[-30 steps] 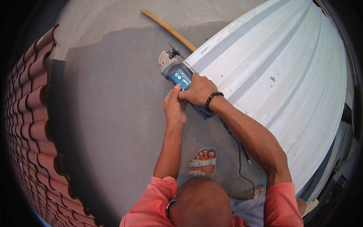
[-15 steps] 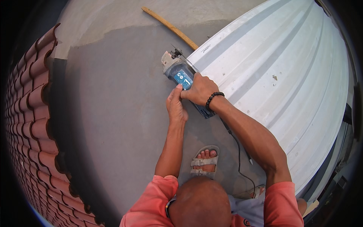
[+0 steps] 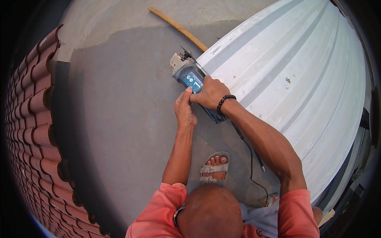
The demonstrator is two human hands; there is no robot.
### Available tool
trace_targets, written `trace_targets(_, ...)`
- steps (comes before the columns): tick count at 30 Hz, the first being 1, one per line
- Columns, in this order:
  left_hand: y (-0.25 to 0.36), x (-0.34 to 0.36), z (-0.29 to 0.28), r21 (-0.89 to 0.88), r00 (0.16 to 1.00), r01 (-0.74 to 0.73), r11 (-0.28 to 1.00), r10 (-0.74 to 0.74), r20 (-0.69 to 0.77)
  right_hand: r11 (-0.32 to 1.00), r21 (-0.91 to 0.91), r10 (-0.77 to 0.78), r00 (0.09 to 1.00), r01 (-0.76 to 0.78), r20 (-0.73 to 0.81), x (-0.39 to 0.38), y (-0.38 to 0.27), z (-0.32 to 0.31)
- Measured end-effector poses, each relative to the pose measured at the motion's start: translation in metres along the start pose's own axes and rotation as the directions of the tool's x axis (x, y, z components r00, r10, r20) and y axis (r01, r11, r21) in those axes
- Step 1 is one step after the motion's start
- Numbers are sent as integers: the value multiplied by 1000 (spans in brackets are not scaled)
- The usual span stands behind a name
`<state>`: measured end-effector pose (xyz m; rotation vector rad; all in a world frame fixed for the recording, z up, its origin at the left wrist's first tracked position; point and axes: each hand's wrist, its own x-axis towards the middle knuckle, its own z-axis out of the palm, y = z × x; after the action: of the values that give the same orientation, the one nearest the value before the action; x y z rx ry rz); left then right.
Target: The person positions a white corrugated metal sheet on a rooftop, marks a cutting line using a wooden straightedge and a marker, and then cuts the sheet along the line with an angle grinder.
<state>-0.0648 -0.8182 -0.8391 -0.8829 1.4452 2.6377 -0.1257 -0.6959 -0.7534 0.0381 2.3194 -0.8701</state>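
My right hand (image 3: 212,92) is wrapped round the body of an angle grinder (image 3: 184,73) with a dark casing, a teal label and a grey metal head. My left hand (image 3: 184,107) is closed on the same tool from the left, its thumb near the label. The thin disc (image 3: 186,52) stands upright at the corner of a white ribbed metal sheet (image 3: 289,79); whether it touches the metal I cannot tell. A black cord (image 3: 249,152) runs back from the grinder under my right forearm.
A wooden batten (image 3: 176,27) lies on the grey concrete surface (image 3: 115,119) beyond the grinder, reaching to the sheet. Red roof tiles (image 3: 33,131) line the left edge. My sandalled foot (image 3: 214,170) is below the grinder; another (image 3: 270,200) is farther right.
Compared with one second ago, hands, grinder and sheet appear a little farther right in the picture, with the surroundings slightly shifted too. The grip on the grinder looks the same.
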Motion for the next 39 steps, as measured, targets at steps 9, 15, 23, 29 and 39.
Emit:
trace_targets(9,0,1,-4,6,1000,4,1000,-4,4,1000,3,10,1000,-10,13,0,-1,0)
trace_targets(15,-3,3,-2,2,1000,9,1000,-9,-3,1000,-2,18,1000,-18,23,0,1,-2)
trace_targets(23,-1,2,-2,5,1000,14,1000,-14,7,1000,-5,16,1000,-15,17,1,2,0)
trace_targets(29,-2,3,-3,5,1000,12,1000,-12,8,1000,2,10,1000,-10,18,0,2,-1)
trace_targets(39,-2,3,-4,14,1000,7,1000,-7,10,1000,7,9,999,-9,37,-1,1,-4)
